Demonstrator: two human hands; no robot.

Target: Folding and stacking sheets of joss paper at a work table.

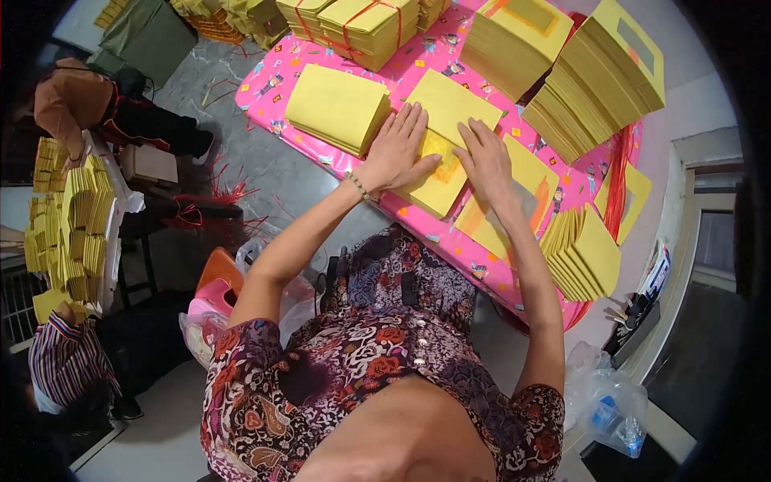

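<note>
Wearer: a person in a patterned paisley top, forearms reaching up from the lower edge toward the pink surface (273,88).
Left hand (395,153): lies flat, palm down, fingers (409,120) spread open and gripping nothing, pressing on the near-left part of the yellow sheet pile (440,153); a bead bracelet (358,186) sits on the wrist.
Right hand (484,161): also flat with fingers stretched open, holding nothing, resting on the right edge of the same pile.
Yellow sheet pile: between and under both hands, near the front edge of the surface, its top sheet bearing a gold square with an orange mark.
Fanned stack (580,253): yellow sheets standing fanned just right of the right forearm.
Flat yellow stack (337,108): just left of the left hand, apart from it.
Tall stacks (598,80): at the far right of the surface, leaning.
Tied bundles (365,28): at the far edge, bound with red string.
Floor, left: two other people sit by a yellow rack of folded paper (72,225).
</note>
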